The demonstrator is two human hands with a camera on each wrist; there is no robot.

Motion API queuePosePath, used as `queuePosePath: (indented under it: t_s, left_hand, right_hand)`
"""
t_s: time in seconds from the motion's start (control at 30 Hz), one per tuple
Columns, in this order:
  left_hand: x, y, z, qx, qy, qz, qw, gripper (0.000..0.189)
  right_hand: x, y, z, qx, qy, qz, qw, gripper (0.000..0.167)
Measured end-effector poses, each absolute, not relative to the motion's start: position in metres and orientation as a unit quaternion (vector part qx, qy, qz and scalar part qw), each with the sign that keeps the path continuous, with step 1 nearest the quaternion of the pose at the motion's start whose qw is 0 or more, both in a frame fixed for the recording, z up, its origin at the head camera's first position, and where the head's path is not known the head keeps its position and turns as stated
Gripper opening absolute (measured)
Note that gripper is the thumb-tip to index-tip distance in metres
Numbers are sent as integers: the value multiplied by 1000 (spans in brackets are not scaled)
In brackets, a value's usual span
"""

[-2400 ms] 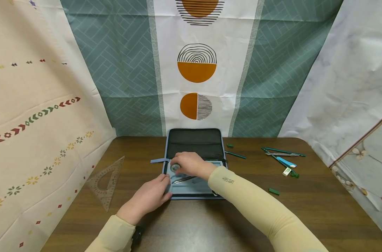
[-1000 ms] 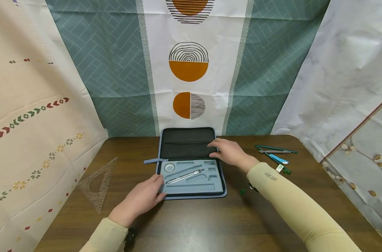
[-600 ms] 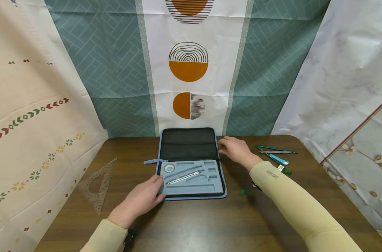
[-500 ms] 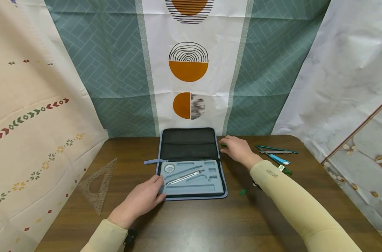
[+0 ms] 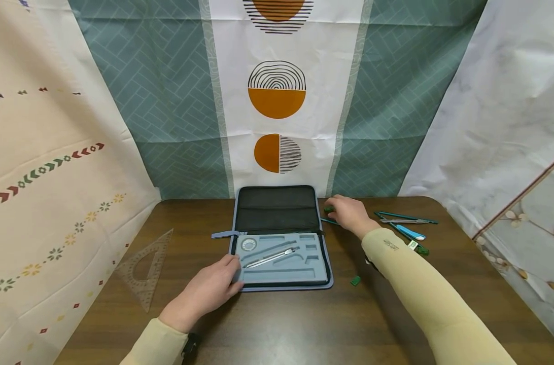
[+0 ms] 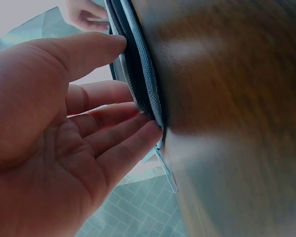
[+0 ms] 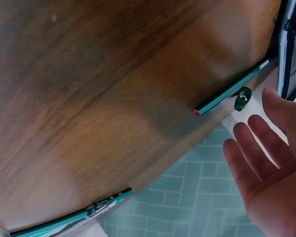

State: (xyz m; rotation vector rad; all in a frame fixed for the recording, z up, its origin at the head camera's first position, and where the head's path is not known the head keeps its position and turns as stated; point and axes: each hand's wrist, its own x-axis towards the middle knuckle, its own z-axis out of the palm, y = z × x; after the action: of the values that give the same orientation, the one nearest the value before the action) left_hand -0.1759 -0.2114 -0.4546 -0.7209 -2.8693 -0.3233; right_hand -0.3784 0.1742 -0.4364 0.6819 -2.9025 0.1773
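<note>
My left hand [image 5: 208, 289] touches the near left corner of an open zip case [image 5: 277, 287], thumb and fingertips along its zipped edge [image 6: 148, 74]. A silver compass [image 5: 269, 258] and a round pale ring-shaped piece [image 5: 248, 244] lie in the case's light-blue moulded tray [image 5: 258, 276]. Beyond the case's right side, my right hand [image 5: 347, 213] reaches down with fingers loosely bent. A small dark-green piece [image 7: 242, 98] stands just off its fingertips. Beside that, a green pencil [image 7: 232, 89] lies on the table, partly hidden by the hand in the head view.
A clear triangular protractor [image 5: 146, 268] lies at the left. To the right are green pencils [image 5: 386, 214], a silver drawing tool [image 5: 407, 221], a blue-and-white utility knife [image 5: 410, 232], a white eraser [image 5: 412, 245] and a green piece [image 5: 422, 250]. Another green piece [image 5: 355, 280] lies nearer.
My right hand has left the round piece in the tray and moved right, past the case, to the small green piece. My left hand has stayed at the case's corner.
</note>
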Motion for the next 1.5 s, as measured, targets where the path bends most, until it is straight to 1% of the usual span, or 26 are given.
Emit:
queuePosePath:
  t_s: [0.1, 0.3, 0.43, 0.8, 1.13, 1.5]
  left_hand:
    - [-176, -211, -455, -241, -961, -107, 80, 37]
    - [-177, -211, -456, -237, -963, -106, 72, 39]
    - [-177, -212, -456, -242, -962, -103, 77, 38]
    - [-176, -212, -455, -244, -961, -104, 77, 37]
    - [-177, -213, -455, -249, -959, -107, 83, 39]
    - [-176, -213, -451, -245, -960, -111, 71, 40]
  right_hand:
    - [-384, 175, -439, 222, -971, 54, 75, 33]
    - [-394, 176, -440, 206, -975, 62, 54, 29]
    - [-399, 175, -441, 197, -978, 62, 37, 26]
    - [-405, 167, -443, 189, -981, 42, 20, 28]
    - [-409, 167, -448, 194, -980, 40, 31, 26]
    - [-406, 170, -444, 198, -978, 50, 41, 24]
